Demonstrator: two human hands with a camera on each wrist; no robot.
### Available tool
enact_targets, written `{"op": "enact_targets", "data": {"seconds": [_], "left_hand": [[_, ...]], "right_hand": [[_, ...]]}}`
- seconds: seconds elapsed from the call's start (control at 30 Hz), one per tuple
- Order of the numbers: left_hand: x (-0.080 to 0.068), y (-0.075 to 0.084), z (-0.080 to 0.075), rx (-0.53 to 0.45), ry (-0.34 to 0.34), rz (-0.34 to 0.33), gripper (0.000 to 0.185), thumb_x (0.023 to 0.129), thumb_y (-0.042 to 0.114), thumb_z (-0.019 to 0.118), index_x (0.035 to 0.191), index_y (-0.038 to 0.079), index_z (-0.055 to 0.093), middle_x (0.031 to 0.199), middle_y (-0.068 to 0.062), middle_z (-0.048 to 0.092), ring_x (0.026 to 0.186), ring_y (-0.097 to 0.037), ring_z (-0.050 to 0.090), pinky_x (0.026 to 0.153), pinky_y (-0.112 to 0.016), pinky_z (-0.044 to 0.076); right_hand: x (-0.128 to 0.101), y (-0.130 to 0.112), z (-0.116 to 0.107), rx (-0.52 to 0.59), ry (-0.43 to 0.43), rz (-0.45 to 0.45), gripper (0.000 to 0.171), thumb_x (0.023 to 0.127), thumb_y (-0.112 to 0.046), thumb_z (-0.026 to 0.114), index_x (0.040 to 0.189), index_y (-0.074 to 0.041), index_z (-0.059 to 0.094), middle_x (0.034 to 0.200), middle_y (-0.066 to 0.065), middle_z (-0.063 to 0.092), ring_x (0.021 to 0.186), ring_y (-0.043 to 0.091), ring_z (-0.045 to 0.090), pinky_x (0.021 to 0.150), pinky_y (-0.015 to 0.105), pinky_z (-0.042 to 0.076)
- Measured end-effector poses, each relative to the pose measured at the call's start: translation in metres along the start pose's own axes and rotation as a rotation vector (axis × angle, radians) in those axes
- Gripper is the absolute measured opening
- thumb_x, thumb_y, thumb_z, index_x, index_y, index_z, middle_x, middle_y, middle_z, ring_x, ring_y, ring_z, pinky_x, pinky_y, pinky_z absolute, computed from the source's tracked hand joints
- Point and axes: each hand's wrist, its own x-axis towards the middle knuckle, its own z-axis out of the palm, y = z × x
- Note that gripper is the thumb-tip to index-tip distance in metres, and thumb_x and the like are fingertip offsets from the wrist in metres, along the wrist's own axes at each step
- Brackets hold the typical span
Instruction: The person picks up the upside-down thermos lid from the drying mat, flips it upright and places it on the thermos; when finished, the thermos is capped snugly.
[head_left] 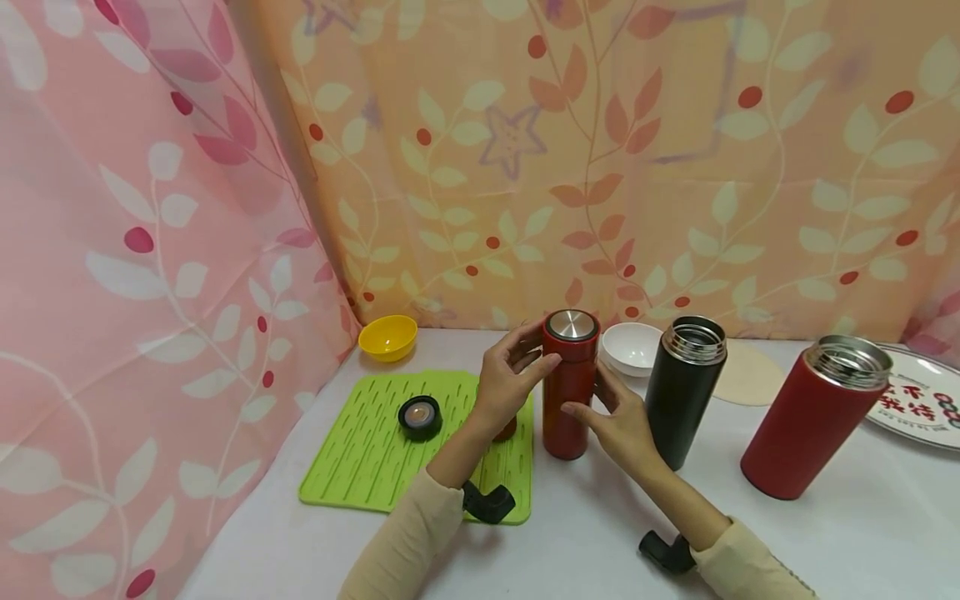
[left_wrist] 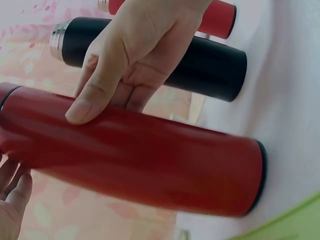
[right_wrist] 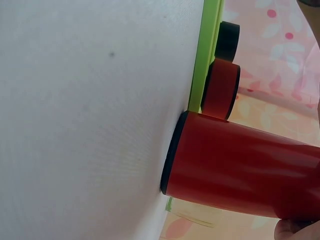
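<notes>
Flask (head_left: 568, 392) was the thing between my hands: a red one, capped with a steel-topped lid (head_left: 572, 325), standing upright on the white bench (head_left: 600, 533) just off the right edge of the green mat (head_left: 367, 450). Its long axis ran straight up, so both grips met it from the sides. My left hand (head_left: 512, 377) was up near the lid, thumb and fingers curled about the top of the body; in the left wrist view I could see the thumb (left_wrist: 92, 97) pressed flat on the red wall. My right hand (head_left: 617, 421) sat lower on the far side, fingers fairly straight and laid against the body rather than wrapped round it. The left grip was therefore the nearer one to the lid. To my right stood a black flask (head_left: 682, 392) with no lid, close by, and another open red flask (head_left: 813, 421) well apart. Two loose caps lay on the mat, a black one (head_left: 419, 417) and a red one (right_wrist: 220, 89) just beside the flask's foot
</notes>
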Motion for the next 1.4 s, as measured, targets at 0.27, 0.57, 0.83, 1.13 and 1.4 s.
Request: {"op": "enact_targets", "data": {"seconds": [0.27, 0.57, 0.83, 1.13, 1.4], "left_hand": [[-0.009, 0.0, -0.016, 0.058, -0.033, -0.018, 0.038, 0.084, -0.002, 0.062, 0.12, -0.008, 0.053, 0.119, -0.026, 0.056, 0.111, -0.037, 0.056, 0.094, -0.048, 0.045], [-0.025, -0.038, -0.061, 0.375, -0.005, 0.043, 0.036, 0.081, 0.013, 0.069, 0.116, 0.008, 0.06, 0.114, -0.011, 0.062, 0.106, -0.021, 0.06, 0.093, -0.034, 0.049], [-0.052, -0.052, -0.111, 0.685, 0.101, -0.17, 0.042, 0.076, 0.017, 0.075, 0.115, 0.008, 0.061, 0.112, -0.009, 0.063, 0.104, -0.025, 0.059, 0.091, -0.043, 0.048], [-0.066, -0.063, -0.141, 0.731, 0.071, -0.389, 0.062, 0.074, 0.023, 0.077, 0.127, 0.005, 0.052, 0.128, -0.014, 0.053, 0.119, -0.032, 0.048, 0.095, -0.047, 0.043], [-0.073, -0.077, -0.159, 0.797, -0.026, -0.476, 0.076, 0.072, 0.023, 0.079, 0.133, -0.002, 0.042, 0.132, -0.022, 0.046, 0.123, -0.037, 0.042, 0.1, -0.052, 0.037]], "right_hand": [[-0.001, -0.002, -0.001, 0.001, -0.003, 0.015, 0.081, 0.078, -0.025, 0.073, 0.144, -0.01, 0.029, 0.142, 0.013, 0.041, 0.125, 0.031, 0.046, 0.099, 0.045, 0.039], [-0.001, -0.004, -0.001, 0.018, -0.004, 0.015, 0.081, 0.077, -0.025, 0.073, 0.144, -0.013, 0.029, 0.144, 0.01, 0.04, 0.127, 0.029, 0.045, 0.1, 0.044, 0.038], [-0.001, -0.006, 0.001, 0.031, -0.019, 0.02, 0.082, 0.078, -0.026, 0.073, 0.145, -0.015, 0.027, 0.144, 0.009, 0.039, 0.128, 0.029, 0.043, 0.101, 0.045, 0.037], [-0.002, -0.007, 0.0, 0.036, -0.014, 0.021, 0.082, 0.077, -0.025, 0.073, 0.145, -0.017, 0.027, 0.144, 0.009, 0.04, 0.128, 0.028, 0.044, 0.101, 0.041, 0.037], [-0.002, -0.008, 0.0, 0.042, -0.015, 0.023, 0.081, 0.078, -0.025, 0.073, 0.145, -0.018, 0.028, 0.142, 0.008, 0.042, 0.128, 0.027, 0.044, 0.102, 0.04, 0.036]]}}
